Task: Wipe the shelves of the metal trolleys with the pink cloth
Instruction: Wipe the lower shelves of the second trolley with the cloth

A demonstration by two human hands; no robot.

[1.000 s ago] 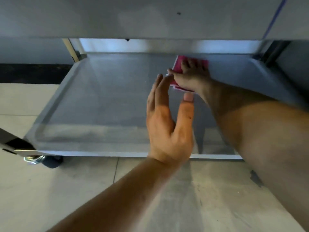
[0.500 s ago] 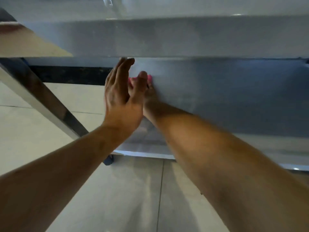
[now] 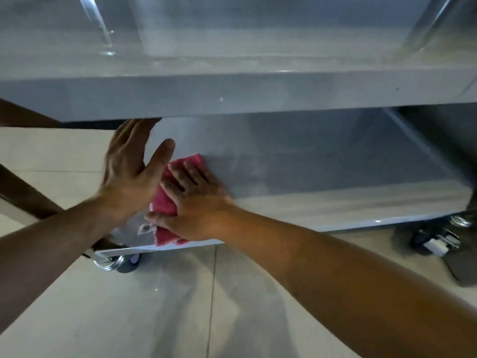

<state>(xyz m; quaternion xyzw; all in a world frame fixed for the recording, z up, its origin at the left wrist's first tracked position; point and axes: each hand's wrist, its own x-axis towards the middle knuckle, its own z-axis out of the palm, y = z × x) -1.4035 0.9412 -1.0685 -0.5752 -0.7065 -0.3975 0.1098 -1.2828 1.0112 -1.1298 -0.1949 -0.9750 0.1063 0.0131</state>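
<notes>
The pink cloth [image 3: 165, 205] lies on the bottom shelf [image 3: 309, 177] of the metal trolley, near its front left corner. My right hand [image 3: 193, 202] presses flat on the cloth with straight, spread fingers. My left hand [image 3: 131, 171] hovers just left of it, fingers straight and thumb out, holding nothing; its fingertips reach under the edge of the shelf above [image 3: 232, 94]. That upper shelf hides the back of the bottom shelf.
Castor wheels stand under the front left corner [image 3: 124, 262] and the front right corner [image 3: 433, 241]. A slanted metal bar [image 3: 28, 197] crosses at the left. Pale floor tiles [image 3: 154, 306] spread in front. Upright trolley posts [image 3: 98, 24] rise at the top.
My right hand has dragged the cloth from the back of the shelf towards the front left corner. My left hand stayed open beside it. The view has shifted up and back.
</notes>
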